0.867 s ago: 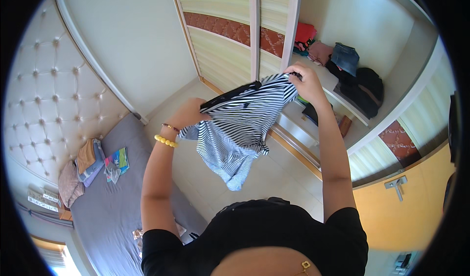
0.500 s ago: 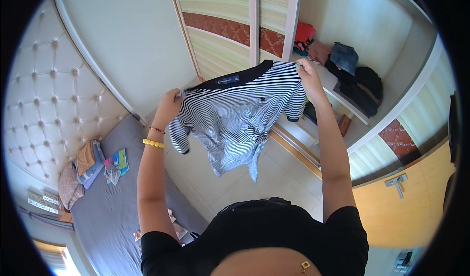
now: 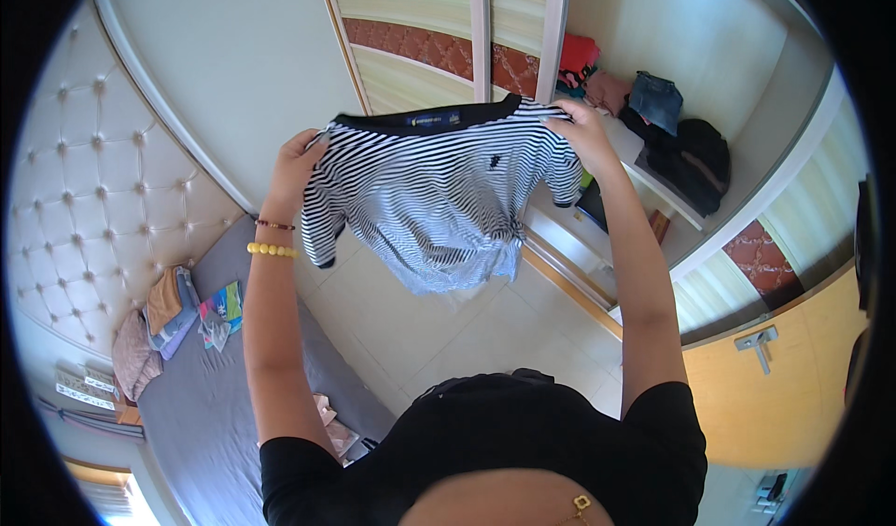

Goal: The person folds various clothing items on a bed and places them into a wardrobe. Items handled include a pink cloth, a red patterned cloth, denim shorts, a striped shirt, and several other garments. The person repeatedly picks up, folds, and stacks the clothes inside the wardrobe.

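Observation:
A black-and-white striped T-shirt (image 3: 420, 190) hangs stretched out in the air before me, its black collar along the top and a small dark emblem on the chest. My left hand (image 3: 301, 157) pinches it at the left shoulder; two bead bracelets circle that wrist. At the other shoulder, my right hand (image 3: 581, 132) grips the fabric between thumb and fingers. Both short sleeves droop outside the hands' line, and the lower part of the shirt is bunched and creased above the tiled floor.
To the left stands a bed (image 3: 205, 414) with a grey sheet, folded clothes (image 3: 170, 307) and a tufted headboard (image 3: 93, 190). At the right an open wardrobe shelf (image 3: 653, 167) carries jeans (image 3: 656, 101), a black garment (image 3: 691, 162) and red cloth (image 3: 579, 55). A wooden door (image 3: 775, 395) is at the lower right.
Both hands have risen slightly, and the left has moved outward to the left, pulling the shirt's shoulders wider and more level. The hem has swung up and away from me.

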Available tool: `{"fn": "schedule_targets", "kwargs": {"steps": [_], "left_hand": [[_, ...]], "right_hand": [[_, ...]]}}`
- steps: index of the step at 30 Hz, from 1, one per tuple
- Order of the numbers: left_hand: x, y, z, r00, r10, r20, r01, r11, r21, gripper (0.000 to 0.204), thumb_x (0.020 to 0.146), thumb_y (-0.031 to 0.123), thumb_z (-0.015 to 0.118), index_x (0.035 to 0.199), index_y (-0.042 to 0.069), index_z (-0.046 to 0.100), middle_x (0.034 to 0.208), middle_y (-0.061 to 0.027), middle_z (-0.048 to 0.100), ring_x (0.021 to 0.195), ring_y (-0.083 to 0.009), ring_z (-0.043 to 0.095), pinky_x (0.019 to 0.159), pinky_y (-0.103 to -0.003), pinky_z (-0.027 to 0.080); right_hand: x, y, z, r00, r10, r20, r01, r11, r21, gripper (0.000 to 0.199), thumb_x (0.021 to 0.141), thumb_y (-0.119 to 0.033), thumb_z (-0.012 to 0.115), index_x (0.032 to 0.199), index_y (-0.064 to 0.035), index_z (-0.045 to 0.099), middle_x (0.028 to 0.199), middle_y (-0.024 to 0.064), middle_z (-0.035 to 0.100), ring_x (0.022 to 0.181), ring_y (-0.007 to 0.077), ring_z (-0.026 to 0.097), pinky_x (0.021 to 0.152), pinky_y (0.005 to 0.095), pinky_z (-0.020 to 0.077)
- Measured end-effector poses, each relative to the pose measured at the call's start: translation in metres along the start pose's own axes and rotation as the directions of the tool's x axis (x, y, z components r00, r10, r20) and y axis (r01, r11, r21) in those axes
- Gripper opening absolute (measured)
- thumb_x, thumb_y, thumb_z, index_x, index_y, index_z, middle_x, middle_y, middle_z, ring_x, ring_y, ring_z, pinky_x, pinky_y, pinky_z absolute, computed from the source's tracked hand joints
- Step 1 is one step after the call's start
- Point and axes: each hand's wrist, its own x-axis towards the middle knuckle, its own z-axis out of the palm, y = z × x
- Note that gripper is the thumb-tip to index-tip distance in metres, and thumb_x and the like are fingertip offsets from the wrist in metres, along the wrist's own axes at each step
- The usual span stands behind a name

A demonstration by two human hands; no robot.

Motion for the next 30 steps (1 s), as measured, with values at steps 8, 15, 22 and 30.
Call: {"fn": "schedule_targets", "kwargs": {"steps": [8,15,22,30], "left_hand": [[0.020,0.003,0.011,0.985,-0.162,-0.061,0.159,0.986,-0.052,0.021,0.095,0.015,0.046,0.099,-0.001,0.060,0.084,-0.0016,0.064,0.072,-0.0090,0.058,0.064,-0.024,0.048],[0.035,-0.004,0.006,0.897,-0.413,0.159,0.429,0.722,-0.543,0.027,0.095,0.016,0.044,0.101,-0.004,0.061,0.094,-0.0142,0.068,0.079,-0.0248,0.066,0.073,-0.036,0.056],[0.035,-0.002,0.018,0.897,-0.390,0.211,0.424,0.619,-0.661,0.025,0.095,0.014,0.045,0.100,-0.005,0.059,0.093,-0.0162,0.067,0.078,-0.0262,0.066,0.072,-0.037,0.057],[0.014,0.001,0.048,0.893,-0.302,0.334,0.450,0.559,-0.697,0.035,0.099,0.022,0.038,0.111,-0.007,0.056,0.105,-0.0181,0.064,0.091,-0.0286,0.064,0.083,-0.041,0.054]], "right_hand": [[0.022,-0.004,0.024,0.996,0.003,0.085,0.013,0.984,-0.180,0.017,0.089,-0.016,0.058,0.086,0.0006,0.056,0.078,-0.0006,0.057,0.074,0.0072,0.050,0.068,0.0233,0.0403],[0.036,-0.005,0.054,0.966,-0.236,-0.105,0.169,0.885,-0.434,0.010,0.091,-0.009,0.047,0.097,-0.0013,0.051,0.087,0.0134,0.058,0.081,0.0254,0.057,0.074,0.0343,0.0440],[0.037,-0.023,0.062,0.970,0.068,0.233,-0.077,0.997,0.031,0.027,0.085,0.007,0.040,0.086,0.0016,0.066,0.092,0.0064,0.065,0.085,0.0137,0.060,0.081,0.0237,0.0461],[0.023,-0.040,0.062,0.939,0.185,0.289,-0.278,0.904,0.324,0.033,0.083,0.007,0.045,0.111,0.0030,0.062,0.104,0.0117,0.065,0.086,0.0146,0.065,0.076,0.0253,0.0544]]}}
